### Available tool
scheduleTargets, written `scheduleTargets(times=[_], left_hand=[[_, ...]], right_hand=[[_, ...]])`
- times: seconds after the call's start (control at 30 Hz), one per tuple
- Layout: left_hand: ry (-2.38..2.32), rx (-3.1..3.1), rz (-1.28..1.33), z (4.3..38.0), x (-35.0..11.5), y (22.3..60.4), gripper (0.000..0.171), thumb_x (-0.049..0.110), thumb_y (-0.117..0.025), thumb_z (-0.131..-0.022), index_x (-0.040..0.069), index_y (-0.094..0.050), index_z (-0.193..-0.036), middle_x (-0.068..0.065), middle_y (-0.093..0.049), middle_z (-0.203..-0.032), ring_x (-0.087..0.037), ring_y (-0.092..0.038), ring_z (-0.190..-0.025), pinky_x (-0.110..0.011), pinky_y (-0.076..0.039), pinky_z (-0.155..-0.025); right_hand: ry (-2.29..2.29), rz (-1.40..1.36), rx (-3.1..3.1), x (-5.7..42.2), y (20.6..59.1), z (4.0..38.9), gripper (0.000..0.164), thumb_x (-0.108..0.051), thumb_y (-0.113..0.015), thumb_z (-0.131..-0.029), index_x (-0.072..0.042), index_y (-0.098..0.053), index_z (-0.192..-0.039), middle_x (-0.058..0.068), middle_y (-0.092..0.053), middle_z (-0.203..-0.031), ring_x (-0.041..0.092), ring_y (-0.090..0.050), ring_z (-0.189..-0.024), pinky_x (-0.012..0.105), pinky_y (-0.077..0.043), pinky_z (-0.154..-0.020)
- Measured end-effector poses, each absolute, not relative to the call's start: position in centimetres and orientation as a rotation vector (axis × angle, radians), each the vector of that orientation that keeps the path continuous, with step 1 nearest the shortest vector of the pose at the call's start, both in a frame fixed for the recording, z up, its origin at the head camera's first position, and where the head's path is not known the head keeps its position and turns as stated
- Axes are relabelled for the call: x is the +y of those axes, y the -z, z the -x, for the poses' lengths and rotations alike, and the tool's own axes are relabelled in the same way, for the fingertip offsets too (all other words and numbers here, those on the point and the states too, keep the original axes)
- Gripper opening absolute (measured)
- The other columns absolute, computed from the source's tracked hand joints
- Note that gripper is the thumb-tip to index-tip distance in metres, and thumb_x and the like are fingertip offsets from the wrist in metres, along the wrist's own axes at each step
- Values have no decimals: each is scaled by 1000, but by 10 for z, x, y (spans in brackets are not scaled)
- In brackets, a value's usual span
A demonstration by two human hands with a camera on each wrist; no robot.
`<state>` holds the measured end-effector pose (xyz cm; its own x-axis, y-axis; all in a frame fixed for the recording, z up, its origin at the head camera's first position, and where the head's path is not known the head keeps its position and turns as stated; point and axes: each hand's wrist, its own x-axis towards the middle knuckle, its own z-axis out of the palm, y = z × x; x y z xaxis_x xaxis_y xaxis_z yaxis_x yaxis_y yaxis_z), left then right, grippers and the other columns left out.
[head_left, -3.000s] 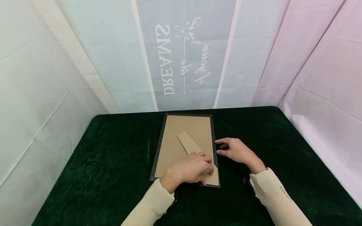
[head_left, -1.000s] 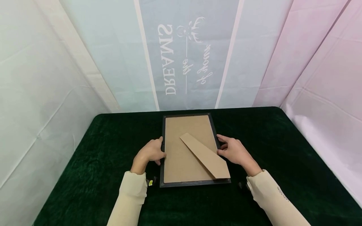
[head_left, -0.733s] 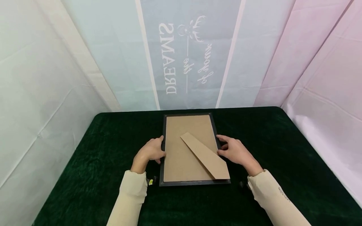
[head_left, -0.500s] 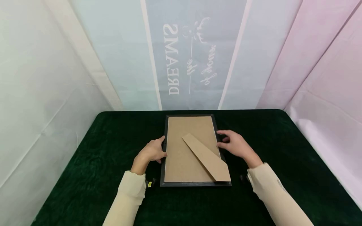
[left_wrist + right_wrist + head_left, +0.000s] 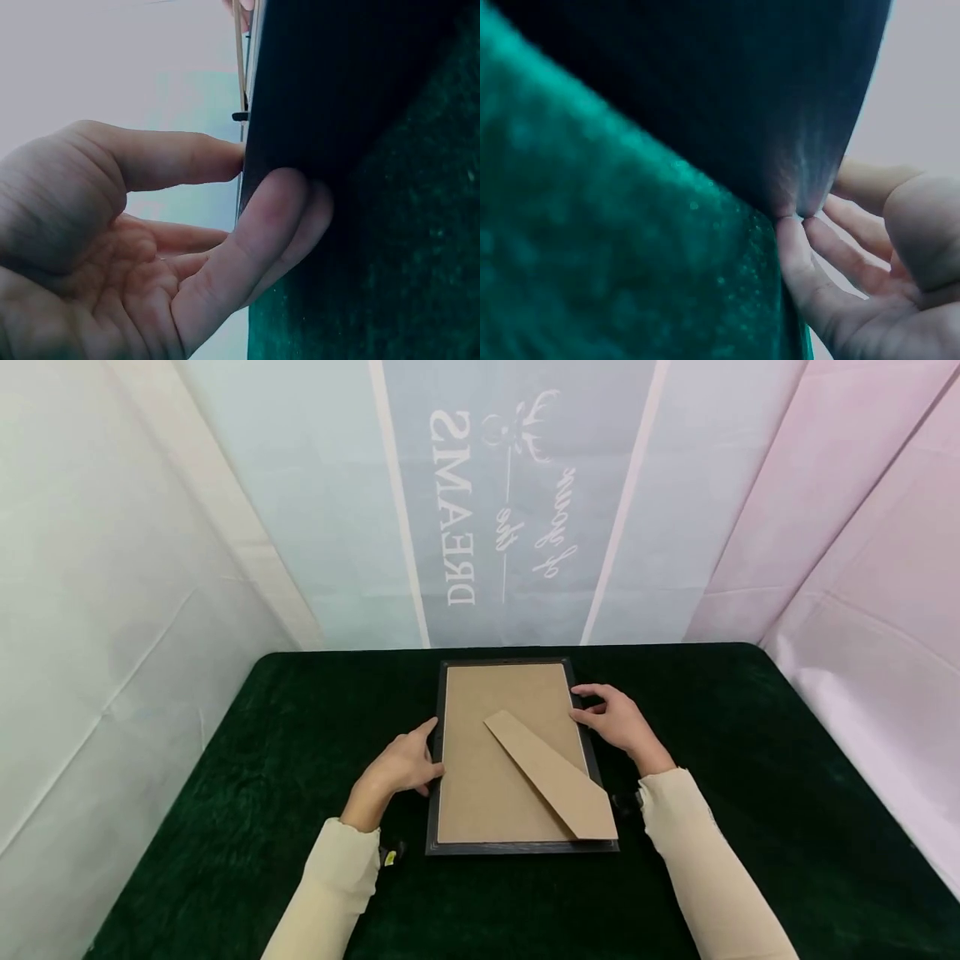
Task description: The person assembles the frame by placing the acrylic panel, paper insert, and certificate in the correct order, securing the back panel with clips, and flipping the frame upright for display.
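The front of the picture frame [image 5: 522,848] is hidden underneath, and the stand [image 5: 553,781] covers part of the backing board [image 5: 476,777]. Both sleeves [image 5: 326,887] run off the head view's bottom edge; the green cloth [image 5: 622,247] blurs in the right wrist view.

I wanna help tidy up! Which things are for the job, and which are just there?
For the job:
dark frame
brown backing board
stand flap
left fingers
right fingers

Just there:
green table cover
lettered backdrop
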<state>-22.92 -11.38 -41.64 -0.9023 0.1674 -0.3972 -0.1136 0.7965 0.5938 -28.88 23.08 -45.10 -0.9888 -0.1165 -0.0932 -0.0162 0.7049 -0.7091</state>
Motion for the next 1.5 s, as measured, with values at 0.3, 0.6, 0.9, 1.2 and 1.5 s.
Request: scheduleTargets(times=[0.3, 0.6, 0.9, 1.2, 1.5], left_hand=[[-921, 2541, -28, 227, -114, 417, 84, 10, -70, -91, 8, -20, -159, -8, -62, -77, -14, -67, -53, -28, -57, -62], [-923, 2539, -40, 229, -115, 417, 84, 10, -69, -91, 8, -19, -159, -9, -63, -76, -15, -67, -54, -29, -58, -66], [-940, 2516, -50, 229, -115, 419, 84, 9, -68, -92, 7, -18, -159, -10, -63, -78, -16, -68, -55, -29, -58, -64], [-950, 2514, -51, 229, -117, 418, 85, 9, -68, -91, 7, -17, -159, -10, -62, -79, -16, -68, -55, -30, -59, -66], [-941, 2514, -37, 230, -115, 419, 84, 10, -68, -92, 8, -17, -159, -10, -64, -80, -16, -68, -56, -31, -59, -67]], right_hand=[[1157, 142, 2774, 231, 451, 287, 47, -27, -67, -96, -17, -55, -140, 16, -45, -147, 30, -63, -106, 41, -55, -83], [991, 226, 2825, 227, 441, 290, 46, -24, -66, -97, -15, -54, -141, 17, -48, -143, 31, -65, -105, 40, -57, -79], [777, 248, 2850, 223, 428, 292, 44, -22, -64, -97, -14, -55, -140, 19, -52, -138, 33, -57, -113, 50, -51, -94], [644, 201, 2837, 213, 423, 294, 46, -21, -60, -99, -14, -50, -144, 24, -51, -139, 35, -54, -115, 53, -48, -100], [690, 313, 2888, 214, 421, 301, 58, -25, -69, -95, -14, -44, -146, 23, -36, -149, 41, -46, -126, 57, -45, -101]])
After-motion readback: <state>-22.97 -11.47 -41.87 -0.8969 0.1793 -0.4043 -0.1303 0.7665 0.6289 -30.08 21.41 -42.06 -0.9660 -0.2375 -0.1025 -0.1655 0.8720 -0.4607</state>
